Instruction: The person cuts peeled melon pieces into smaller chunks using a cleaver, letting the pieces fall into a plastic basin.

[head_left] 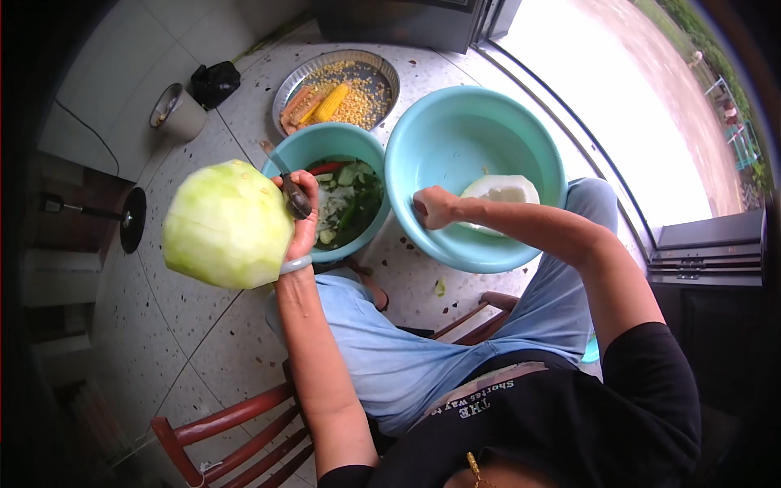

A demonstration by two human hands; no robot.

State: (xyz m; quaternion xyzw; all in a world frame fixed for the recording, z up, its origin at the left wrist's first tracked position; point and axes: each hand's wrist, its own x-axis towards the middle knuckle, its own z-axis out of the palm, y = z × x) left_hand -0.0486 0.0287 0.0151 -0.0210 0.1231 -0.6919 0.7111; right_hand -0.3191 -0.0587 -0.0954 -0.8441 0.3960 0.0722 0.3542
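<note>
My left hand (304, 228) is closed and holds a large peeled pale-green melon (226, 224), raised at the left. The same hand also grips a knife (296, 198) by its dark handle, with the blade pointing up and away. Inside the big turquoise basin (480, 106), my right hand (437, 208) is curled into a fist close to the near left wall. Its fingertips are turned away, so what it holds, if anything, is hidden. Beside that wrist a hollowed white melon piece (517, 189) lies in the basin, partly covered by my forearm.
A smaller turquoise basin (285, 150) holds water, green peelings and something red. Behind it stands a round metal tray (390, 69) with corn kernels, a yellow cob and stripped cobs. A small bin (183, 118) and black bag (216, 83) are at the wall; a wooden chair (236, 419) is at lower left.
</note>
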